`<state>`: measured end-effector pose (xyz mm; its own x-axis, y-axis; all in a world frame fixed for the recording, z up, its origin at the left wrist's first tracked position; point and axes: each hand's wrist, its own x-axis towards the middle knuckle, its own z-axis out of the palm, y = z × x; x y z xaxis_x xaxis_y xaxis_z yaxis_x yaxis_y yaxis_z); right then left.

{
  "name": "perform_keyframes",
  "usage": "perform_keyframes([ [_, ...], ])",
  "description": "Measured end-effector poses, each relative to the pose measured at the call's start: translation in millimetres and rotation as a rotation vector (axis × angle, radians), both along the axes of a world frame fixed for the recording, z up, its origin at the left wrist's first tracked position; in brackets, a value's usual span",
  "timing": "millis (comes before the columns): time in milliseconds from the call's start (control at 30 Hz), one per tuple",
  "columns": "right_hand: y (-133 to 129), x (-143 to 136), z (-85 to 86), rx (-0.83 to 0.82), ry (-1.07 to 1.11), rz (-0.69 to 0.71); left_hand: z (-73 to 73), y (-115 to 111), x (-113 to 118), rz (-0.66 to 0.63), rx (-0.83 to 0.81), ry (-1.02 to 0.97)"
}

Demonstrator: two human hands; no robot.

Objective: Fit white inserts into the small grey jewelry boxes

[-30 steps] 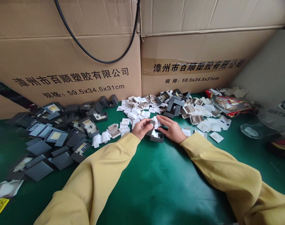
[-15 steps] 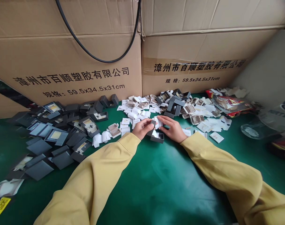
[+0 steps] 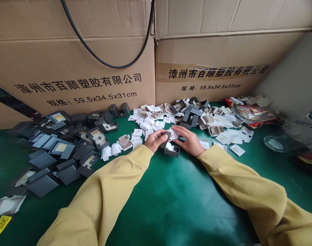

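Near the middle of the green table, my left hand [image 3: 156, 140] is closed on a small dark box [image 3: 172, 150], which stands open with its lid tilted up and something white inside. My right hand [image 3: 189, 140] pinches a white piece [image 3: 174, 134] just behind the box, its fingers bent over it. White inserts and papers [image 3: 148, 123] are scattered beyond both hands. To the left lies a pile of dark boxes [image 3: 80, 150], some of them open.
Large cardboard cartons [image 3: 94, 58] stand along the back, with a black cable [image 3: 115, 67] hanging before them. A red plastic bag [image 3: 256, 116] lies at the back right, near a clear round container [image 3: 274, 143]. More dark boxes [image 3: 189, 116] sit among the papers.
The white piece at my right fingertips has shifted slightly to the right and tilted. My left hand and the dark box have hardly moved.
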<state>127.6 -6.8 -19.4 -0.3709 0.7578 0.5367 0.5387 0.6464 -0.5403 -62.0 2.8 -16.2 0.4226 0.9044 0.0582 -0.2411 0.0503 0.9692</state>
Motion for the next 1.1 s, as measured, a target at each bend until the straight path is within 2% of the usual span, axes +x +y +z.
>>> perform_keyframes([
  [300, 0, -2, -3.2, -0.014, 0.013, -0.044, 1.3, -1, 0, 0.012, 0.028, 0.001],
  [500, 3, 1, -1.1, -0.038, 0.057, -0.15, 4.4, 0, 1, 0.16, 0.135, 0.093],
  [633, 3, 1, 4.3, -0.053, 0.128, -0.189, 0.6, 2, 3, 0.259, 0.183, 0.171],
  [867, 3, -2, 0.7, -0.149, 0.338, -0.087, -3.9, 5, 4, 0.249, 0.199, 0.162],
  [1000, 1, -4, 1.6, -0.196, 0.301, 0.0, -4.8, 5, 4, 0.231, 0.203, 0.147],
  [1100, -1, -4, 3.9, -0.18, 0.217, 0.0, -6.2, 6, 3, 0.21, 0.22, 0.155],
])
